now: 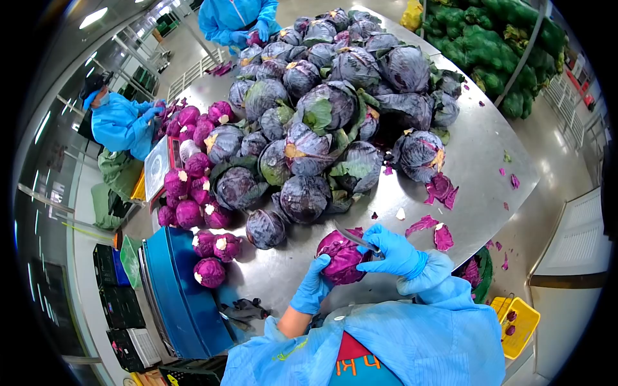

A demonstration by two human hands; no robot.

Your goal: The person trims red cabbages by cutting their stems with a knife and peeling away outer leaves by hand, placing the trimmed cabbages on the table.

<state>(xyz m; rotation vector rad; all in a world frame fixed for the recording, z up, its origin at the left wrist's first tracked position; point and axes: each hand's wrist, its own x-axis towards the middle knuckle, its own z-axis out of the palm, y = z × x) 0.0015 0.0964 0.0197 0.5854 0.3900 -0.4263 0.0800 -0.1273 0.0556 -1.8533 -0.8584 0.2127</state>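
Here, a red cabbage [341,258] is gripped by the left hand [312,288] at the table's [476,148] near edge, while a knife [356,238] is clenched in the right hand [396,254].

Both hands wear thin, bright blue disposable gloves: the left hand [313,287] and the right hand [396,252]. The left glove ends at the wrist, leaving the forearm bare above it. From the right glove's cuff runs a pale blue, lightly crinkled sleeve, gathered at the wrist. The same pale blue fabric covers the chest below the hands, opening over a red garment with orange lettering, partly hidden.
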